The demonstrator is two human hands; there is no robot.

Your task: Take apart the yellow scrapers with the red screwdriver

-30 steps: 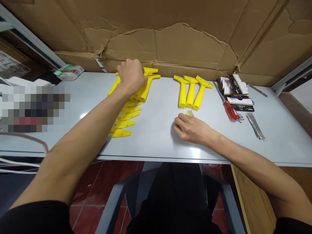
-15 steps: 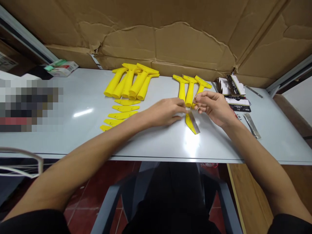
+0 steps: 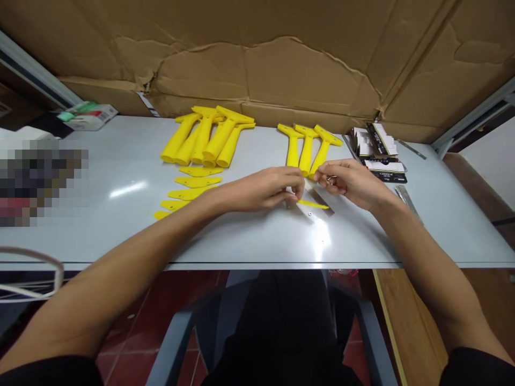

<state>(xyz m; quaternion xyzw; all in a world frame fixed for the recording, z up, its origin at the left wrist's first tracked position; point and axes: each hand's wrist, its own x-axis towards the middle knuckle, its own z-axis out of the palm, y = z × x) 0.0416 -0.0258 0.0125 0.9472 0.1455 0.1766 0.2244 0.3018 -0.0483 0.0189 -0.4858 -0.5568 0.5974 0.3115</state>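
Observation:
My left hand point(image 3: 277, 188) pinches the end of a yellow plastic cover plate point(image 3: 314, 205), which is tipped up on its edge just over the table. Under and beside it lies a thin metal scraper blade point(image 3: 322, 202). A small nut point(image 3: 309, 214) rests on the white tabletop in front of the plate. To the right, my right hand point(image 3: 348, 182) is closed, with a small shiny metal part point(image 3: 332, 178) at its fingers; its exact kind is too small to tell. Just behind the hands are three yellow scraper handles point(image 3: 306, 147), side by side.
A pile of yellow scraper handles point(image 3: 207, 136) lies at the back left, with several yellow cover plates point(image 3: 198, 182) in a column before it. Black-and-white blade packets point(image 3: 382, 145) are stacked at the right, near loose metal blades point(image 3: 408, 201). Cardboard point(image 3: 306, 75) lines the back.
The yellow plate, flat on the table with the blade before, is now lifted on edge in my left hand. The nut on the table now shows. The view has shifted slightly.

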